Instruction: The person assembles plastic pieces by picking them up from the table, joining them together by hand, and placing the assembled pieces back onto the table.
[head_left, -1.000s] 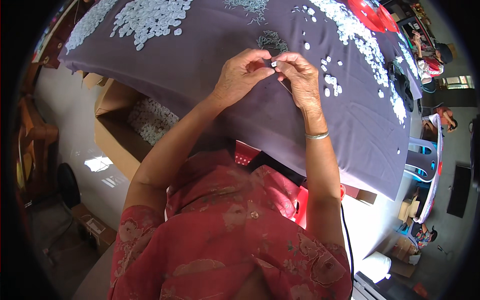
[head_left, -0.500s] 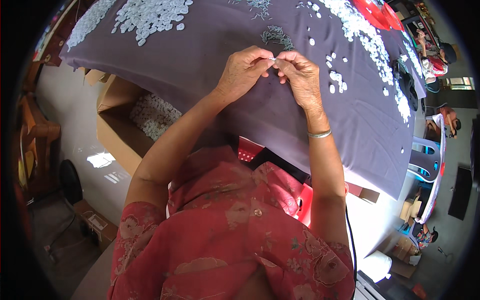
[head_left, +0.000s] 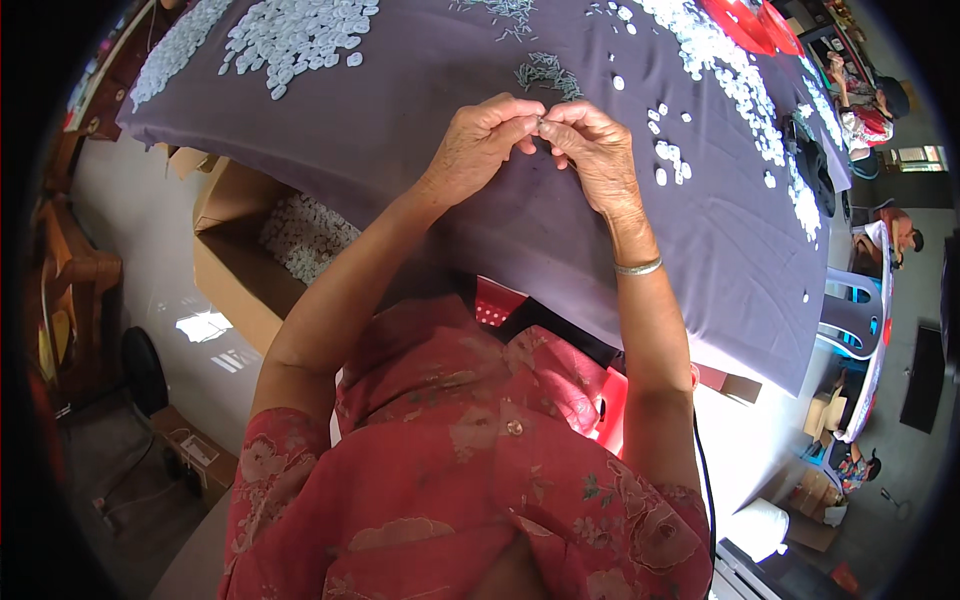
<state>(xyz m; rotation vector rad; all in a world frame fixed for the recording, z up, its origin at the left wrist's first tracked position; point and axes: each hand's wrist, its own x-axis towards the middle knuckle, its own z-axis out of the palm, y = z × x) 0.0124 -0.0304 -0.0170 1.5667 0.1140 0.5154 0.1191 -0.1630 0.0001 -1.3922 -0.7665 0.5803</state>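
Note:
My left hand (head_left: 478,148) and my right hand (head_left: 598,155) meet over the dark cloth, thumbs and forefingers pinched tip to tip. Between the fingertips is a tiny piece, mostly covered, whose kind I cannot make out. Just beyond them lies a small heap of thin grey-green pins (head_left: 548,72). To the right of my right hand, several small white plastic pieces (head_left: 668,150) are scattered. A silver bracelet (head_left: 638,268) circles my right wrist.
The table's grey-purple cloth (head_left: 720,270) holds a pile of white oval pieces (head_left: 295,40) far left and a long spread of white pieces (head_left: 735,75) at right, near a red basin (head_left: 742,25). An open cardboard box (head_left: 235,265) stands below left. Other people sit at far right.
Both hands stay pinched together, shifted very slightly left. The white bit that showed between the fingertips is now less visible, with a darker tip there instead.

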